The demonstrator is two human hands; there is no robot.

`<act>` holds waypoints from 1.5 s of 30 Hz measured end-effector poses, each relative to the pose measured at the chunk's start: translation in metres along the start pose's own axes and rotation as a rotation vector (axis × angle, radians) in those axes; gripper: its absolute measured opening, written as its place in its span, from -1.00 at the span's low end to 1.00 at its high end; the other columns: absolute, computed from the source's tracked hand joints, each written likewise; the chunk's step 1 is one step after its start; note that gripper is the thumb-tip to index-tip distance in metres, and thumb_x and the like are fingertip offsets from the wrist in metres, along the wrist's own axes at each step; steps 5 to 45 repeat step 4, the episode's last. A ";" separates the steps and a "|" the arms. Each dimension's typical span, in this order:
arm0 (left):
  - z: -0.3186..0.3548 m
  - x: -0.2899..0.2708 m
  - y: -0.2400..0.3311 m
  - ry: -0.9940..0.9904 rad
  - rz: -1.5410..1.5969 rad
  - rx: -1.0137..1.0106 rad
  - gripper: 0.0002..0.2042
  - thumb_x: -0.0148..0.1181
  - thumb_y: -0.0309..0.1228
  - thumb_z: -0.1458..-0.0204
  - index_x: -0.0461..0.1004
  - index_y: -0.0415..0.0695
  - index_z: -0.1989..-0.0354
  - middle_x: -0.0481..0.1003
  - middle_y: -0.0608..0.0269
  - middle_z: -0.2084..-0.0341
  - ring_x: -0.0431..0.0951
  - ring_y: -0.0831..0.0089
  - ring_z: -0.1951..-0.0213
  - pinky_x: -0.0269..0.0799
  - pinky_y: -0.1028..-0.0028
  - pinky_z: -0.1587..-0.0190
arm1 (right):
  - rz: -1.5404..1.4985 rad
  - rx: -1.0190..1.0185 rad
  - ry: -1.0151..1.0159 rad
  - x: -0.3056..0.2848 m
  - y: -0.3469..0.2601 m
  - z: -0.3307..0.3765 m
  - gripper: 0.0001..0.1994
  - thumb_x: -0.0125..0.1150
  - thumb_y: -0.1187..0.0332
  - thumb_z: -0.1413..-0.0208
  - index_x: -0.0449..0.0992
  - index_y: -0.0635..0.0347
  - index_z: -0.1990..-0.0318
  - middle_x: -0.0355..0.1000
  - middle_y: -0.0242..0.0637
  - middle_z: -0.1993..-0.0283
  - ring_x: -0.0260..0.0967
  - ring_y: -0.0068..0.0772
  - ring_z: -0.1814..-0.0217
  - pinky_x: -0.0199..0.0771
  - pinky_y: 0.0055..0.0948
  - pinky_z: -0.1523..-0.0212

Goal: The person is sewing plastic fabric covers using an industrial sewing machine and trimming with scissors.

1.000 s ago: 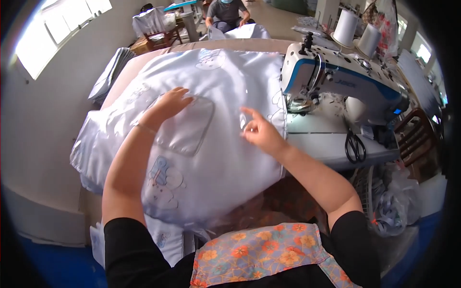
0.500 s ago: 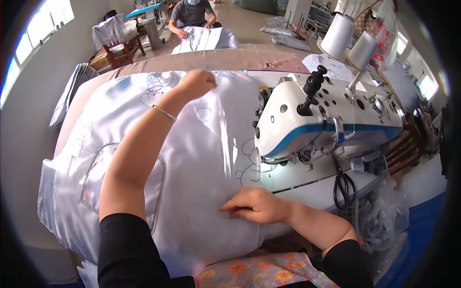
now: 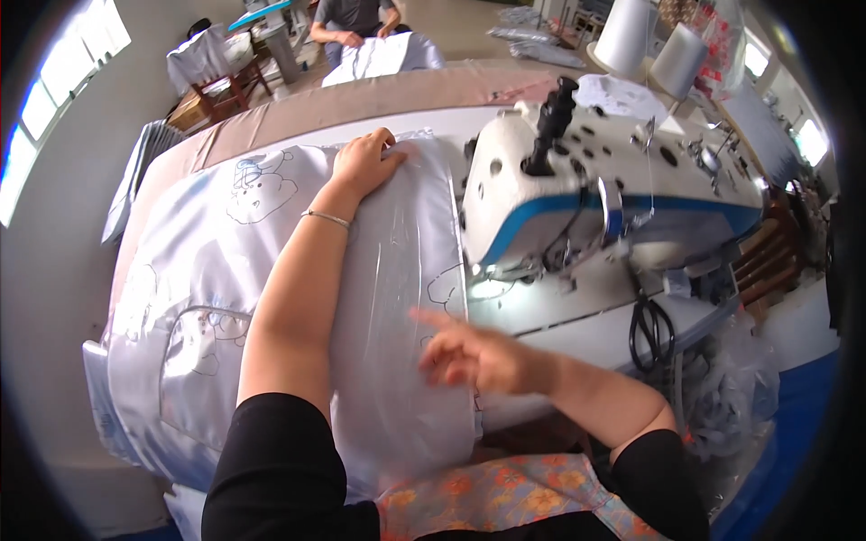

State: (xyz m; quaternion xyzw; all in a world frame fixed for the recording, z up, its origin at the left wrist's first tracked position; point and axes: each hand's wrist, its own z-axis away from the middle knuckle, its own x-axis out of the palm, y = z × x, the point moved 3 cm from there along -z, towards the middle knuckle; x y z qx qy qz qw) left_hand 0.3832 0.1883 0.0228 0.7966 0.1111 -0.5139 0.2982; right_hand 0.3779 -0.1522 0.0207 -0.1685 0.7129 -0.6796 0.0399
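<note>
A large shiny white fabric panel (image 3: 374, 361) with line-drawn cartoon figures and a grey-edged, curved-top outline covers the table left of the sewing machine (image 3: 577, 189). My left hand (image 3: 365, 164) rests near its far edge, fingers bent and thumb apart. My left forearm lies across the panel. My right hand (image 3: 483, 359) is above the panel's right side, near the front, blurred by motion; its fingers are spread with nothing in them. The lit needle area is just beyond that hand, beside the panel's right edge.
Thread cones (image 3: 678, 56) stand behind the machine. A black cable coil (image 3: 651, 334) hangs at the table's front right, near clear plastic bags (image 3: 735, 388). Pinkish cloth (image 3: 298, 110) runs along the far table edge. Beyond it, a person (image 3: 356, 22) handles white fabric.
My left hand has come down onto the panel, its fingers loosening from a closed shape. My right hand's fingers have spread out. The panel's right edge now lies straighter, and the view has shifted.
</note>
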 end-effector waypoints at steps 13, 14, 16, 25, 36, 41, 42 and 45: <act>0.081 -0.023 0.005 -0.072 0.000 -0.105 -0.57 0.24 0.01 -0.07 0.52 -0.01 0.00 0.60 0.07 0.04 0.56 0.13 -0.06 0.45 0.24 -0.07 | 0.524 -0.158 0.232 -0.034 0.031 0.002 -0.31 0.16 0.19 -0.32 -0.06 0.05 -0.47 0.32 -0.10 -0.28 0.31 -0.33 -0.34 0.33 -0.39 -0.26; 0.081 -0.023 0.005 -0.072 0.000 -0.105 -0.57 0.24 0.01 -0.07 0.52 -0.01 0.00 0.60 0.07 0.04 0.56 0.13 -0.06 0.45 0.24 -0.07 | 0.524 -0.158 0.232 -0.034 0.031 0.002 -0.31 0.16 0.19 -0.32 -0.06 0.05 -0.47 0.32 -0.10 -0.28 0.31 -0.33 -0.34 0.33 -0.39 -0.26; 0.081 -0.023 0.005 -0.072 0.000 -0.105 -0.57 0.24 0.01 -0.07 0.52 -0.01 0.00 0.60 0.07 0.04 0.56 0.13 -0.06 0.45 0.24 -0.07 | 0.524 -0.158 0.232 -0.034 0.031 0.002 -0.31 0.16 0.19 -0.32 -0.06 0.05 -0.47 0.32 -0.10 -0.28 0.31 -0.33 -0.34 0.33 -0.39 -0.26; 0.081 -0.023 0.005 -0.072 0.000 -0.105 -0.57 0.24 0.01 -0.07 0.52 -0.01 0.00 0.60 0.07 0.04 0.56 0.13 -0.06 0.45 0.24 -0.07 | 0.524 -0.158 0.232 -0.034 0.031 0.002 -0.31 0.16 0.19 -0.32 -0.06 0.05 -0.47 0.32 -0.10 -0.28 0.31 -0.33 -0.34 0.33 -0.39 -0.26; 0.081 -0.023 0.005 -0.072 0.000 -0.105 -0.57 0.24 0.01 -0.07 0.52 -0.01 0.00 0.60 0.07 0.04 0.56 0.13 -0.06 0.45 0.24 -0.07 | 0.524 -0.158 0.232 -0.034 0.031 0.002 -0.31 0.16 0.19 -0.32 -0.06 0.05 -0.47 0.32 -0.10 -0.28 0.31 -0.33 -0.34 0.33 -0.39 -0.26; 0.081 -0.023 0.005 -0.072 0.000 -0.105 -0.57 0.24 0.01 -0.07 0.52 -0.01 0.00 0.60 0.07 0.04 0.56 0.13 -0.06 0.45 0.24 -0.07 | 0.524 -0.158 0.232 -0.034 0.031 0.002 -0.31 0.16 0.19 -0.32 -0.06 0.05 -0.47 0.32 -0.10 -0.28 0.31 -0.33 -0.34 0.33 -0.39 -0.26; 0.081 -0.023 0.005 -0.072 0.000 -0.105 -0.57 0.24 0.01 -0.07 0.52 -0.01 0.00 0.60 0.07 0.04 0.56 0.13 -0.06 0.45 0.24 -0.07 | 0.524 -0.158 0.232 -0.034 0.031 0.002 -0.31 0.16 0.19 -0.32 -0.06 0.05 -0.47 0.32 -0.10 -0.28 0.31 -0.33 -0.34 0.33 -0.39 -0.26; 0.081 -0.023 0.005 -0.072 0.000 -0.105 -0.57 0.24 0.01 -0.07 0.52 -0.01 0.00 0.60 0.07 0.04 0.56 0.13 -0.06 0.45 0.24 -0.07 | 0.524 -0.158 0.232 -0.034 0.031 0.002 -0.31 0.16 0.19 -0.32 -0.06 0.05 -0.47 0.32 -0.10 -0.28 0.31 -0.33 -0.34 0.33 -0.39 -0.26</act>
